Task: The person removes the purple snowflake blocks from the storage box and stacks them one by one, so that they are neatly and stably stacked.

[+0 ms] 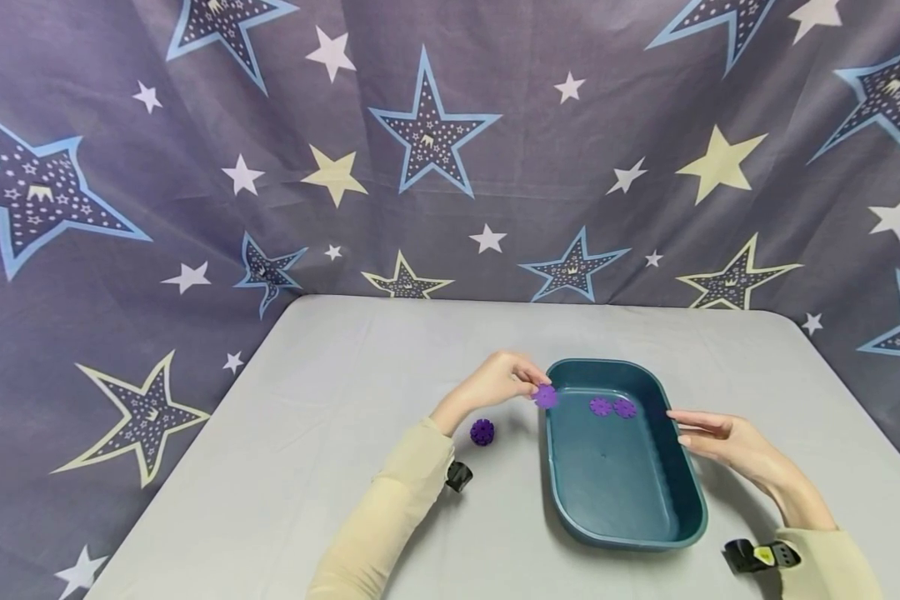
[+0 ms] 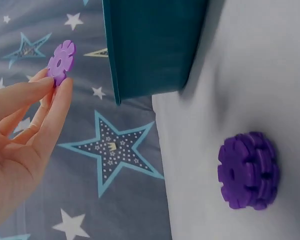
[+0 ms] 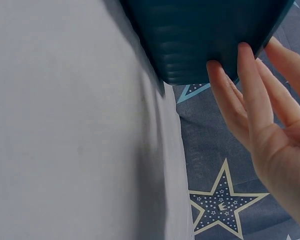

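My left hand (image 1: 498,381) pinches a purple notched disc (image 1: 546,396) between thumb and fingertips, held over the left rim of the teal bin (image 1: 622,500). In the left wrist view the disc (image 2: 61,62) shows a small central hole. Two more purple discs (image 1: 625,408) lie side by side inside the bin, toward its far end. A stack of darker purple discs (image 1: 482,432) stands on the table left of the bin, below my left hand. My right hand (image 1: 735,446) touches the bin's right outer wall with fairly straight fingers, seen closer in the right wrist view.
The bin rests on a table under a light grey cloth (image 1: 270,467). Behind the table hangs a grey curtain with stars (image 1: 480,167). Dark wrist-worn devices (image 1: 459,477) stick out near both sleeves.
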Motion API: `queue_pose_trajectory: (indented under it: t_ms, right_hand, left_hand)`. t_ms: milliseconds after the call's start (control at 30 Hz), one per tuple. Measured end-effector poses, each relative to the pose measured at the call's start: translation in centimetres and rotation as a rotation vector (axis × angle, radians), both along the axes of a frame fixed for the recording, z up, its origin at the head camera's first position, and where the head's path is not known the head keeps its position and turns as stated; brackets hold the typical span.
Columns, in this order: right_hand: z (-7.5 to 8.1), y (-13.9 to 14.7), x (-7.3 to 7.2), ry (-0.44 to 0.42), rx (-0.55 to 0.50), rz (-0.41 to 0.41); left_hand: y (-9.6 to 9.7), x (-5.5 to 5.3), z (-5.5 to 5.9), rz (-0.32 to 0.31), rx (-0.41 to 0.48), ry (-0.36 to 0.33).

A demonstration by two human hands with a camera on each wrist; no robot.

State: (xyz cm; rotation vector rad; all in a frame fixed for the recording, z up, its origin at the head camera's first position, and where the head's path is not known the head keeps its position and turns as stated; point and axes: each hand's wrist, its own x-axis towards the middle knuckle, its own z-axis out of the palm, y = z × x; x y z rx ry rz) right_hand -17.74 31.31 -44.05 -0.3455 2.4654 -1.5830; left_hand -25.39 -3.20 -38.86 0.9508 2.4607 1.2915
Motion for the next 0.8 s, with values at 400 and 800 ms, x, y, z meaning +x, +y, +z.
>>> queue_pose_trajectory:
  t_ms: [400, 800]
  right_hand:
    - [0.1, -0.1, 0.1, 0.0, 0.003, 0.003]
    - [0.0, -0.1, 0.1, -0.004, 0.016, -0.016]
  left_hand:
    - [-2.0, 0.3, -0.8, 0.029, 0.022, -0.11]
    - [-4.0, 0.3, -1.6, 0.074, -0.037, -0.163]
